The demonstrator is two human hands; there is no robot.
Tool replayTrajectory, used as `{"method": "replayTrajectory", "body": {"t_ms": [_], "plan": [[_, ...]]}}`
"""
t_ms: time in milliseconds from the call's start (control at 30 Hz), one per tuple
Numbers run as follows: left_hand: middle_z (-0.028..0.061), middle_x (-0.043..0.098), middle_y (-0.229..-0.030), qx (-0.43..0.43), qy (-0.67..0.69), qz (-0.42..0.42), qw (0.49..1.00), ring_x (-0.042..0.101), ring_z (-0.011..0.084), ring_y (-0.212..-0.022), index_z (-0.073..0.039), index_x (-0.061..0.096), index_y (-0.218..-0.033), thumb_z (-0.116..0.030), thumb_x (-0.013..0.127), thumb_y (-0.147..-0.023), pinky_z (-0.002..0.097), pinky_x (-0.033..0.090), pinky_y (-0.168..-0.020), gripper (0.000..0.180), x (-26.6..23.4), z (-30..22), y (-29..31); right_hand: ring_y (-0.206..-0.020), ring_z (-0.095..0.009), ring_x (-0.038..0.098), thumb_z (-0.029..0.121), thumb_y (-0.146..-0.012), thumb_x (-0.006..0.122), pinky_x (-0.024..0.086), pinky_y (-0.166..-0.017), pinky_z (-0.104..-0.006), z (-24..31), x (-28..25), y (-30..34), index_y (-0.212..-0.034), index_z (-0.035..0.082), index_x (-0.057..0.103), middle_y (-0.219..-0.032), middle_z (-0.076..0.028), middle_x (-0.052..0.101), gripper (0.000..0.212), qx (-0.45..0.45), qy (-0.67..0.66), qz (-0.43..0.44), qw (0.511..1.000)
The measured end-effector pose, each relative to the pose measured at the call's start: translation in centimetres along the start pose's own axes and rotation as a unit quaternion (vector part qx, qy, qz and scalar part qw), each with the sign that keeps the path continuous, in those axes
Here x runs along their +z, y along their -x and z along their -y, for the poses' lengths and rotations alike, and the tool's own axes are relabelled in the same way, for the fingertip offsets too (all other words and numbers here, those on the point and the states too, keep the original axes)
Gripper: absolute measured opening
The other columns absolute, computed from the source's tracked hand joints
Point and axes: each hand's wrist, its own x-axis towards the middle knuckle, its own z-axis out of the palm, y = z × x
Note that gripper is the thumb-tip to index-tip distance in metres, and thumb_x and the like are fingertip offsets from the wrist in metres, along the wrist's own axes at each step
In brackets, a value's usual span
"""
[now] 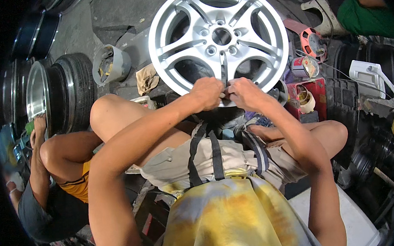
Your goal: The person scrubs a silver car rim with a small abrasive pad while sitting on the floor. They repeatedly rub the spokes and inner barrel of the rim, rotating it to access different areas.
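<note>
Silver metal is gleaming across the wheel rim [222,50], which is lying face up in front of the person, just beyond the knees, its spokes spreading from a round centre hole. At its near edge the left hand [208,94] and the right hand [247,94] are meeting almost side by side at the foot of a spoke. The fingers of both are bending inward with their tips drawing close together; I cannot tell whether they are clamping the edge or pinching something small.

Just beside the rim on the left, a crumpled tan piece [148,78] is lying on the floor, and past it a pale bucket [123,66] is standing with stuff inside. Near the rim on the right, a small can [298,68] is standing by an orange-red reel [307,42], while a red box [319,99] is sitting closer to the person. Beyond that, a white device [361,79] is resting among dark things.

Farther left, a black tyre [80,89] is standing on edge beside another metal rim [35,90], where a co-worker's hand [39,126] is reaching its lower edge. At the upper right, another person in a green garment [364,16] is sitting.
</note>
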Motion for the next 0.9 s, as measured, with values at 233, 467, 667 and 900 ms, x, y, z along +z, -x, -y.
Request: {"method": "replayTrajectory", "body": {"t_ms": [233,467,667,900], "plan": [[0.0215,0.073,-0.087,0.015,-0.013,0.032,0.999,0.072,0.0417,-0.087,-0.006,0.076,-0.095,-0.014,0.07,-0.076,0.0499,0.058,-0.078,0.022,-0.3,-0.5,-1.1,-0.091,-0.046,0.066,0.006,-0.08,0.063,0.054,-0.084,-0.0522,0.3,-0.6,0.6,-0.083,-0.004,0.071,-0.094,-0.025,0.067,0.013,0.029,0.003,0.006,1.0],[0.0203,0.074,-0.09,-0.007,-0.014,-0.015,1.0,0.072,0.0397,-0.089,-0.007,0.076,-0.095,-0.017,0.073,-0.076,0.0484,0.059,-0.08,0.021,0.8,-2.7,-1.9,-0.086,-0.044,0.067,0.006,-0.079,0.063,0.053,-0.079,-0.0519,-1.3,-2.0,1.5,-0.082,-0.002,0.072,-0.089,-0.024,0.067,0.013,0.002,-0.018,-0.014,1.0],[0.0189,0.074,-0.09,-0.019,-0.067,0.048,0.996,0.072,0.0389,-0.09,-0.011,0.079,-0.089,-0.02,0.072,-0.076,0.048,0.058,-0.083,0.017,-1.2,2.8,0.0,-0.089,-0.046,0.065,0.007,-0.081,0.066,0.052,-0.078,-0.053,1.8,1.5,-1.1,-0.089,-0.001,0.072,-0.089,-0.025,0.066,0.013,0.004,-0.034,-0.058,0.998],[0.0223,0.065,-0.112,0.016,0.084,-0.207,0.975,0.066,0.0399,-0.1,0.0,0.067,-0.121,-0.017,0.065,-0.09,0.0444,0.053,-0.09,0.035,-6.5,4.8,1.7,-0.08,-0.022,0.068,0.01,-0.092,0.07,0.052,-0.073,-0.0338,-0.5,-7.2,3.7,-0.103,0.001,0.076,-0.088,-0.014,0.07,0.016,0.106,-0.097,-0.23,0.963]]}}
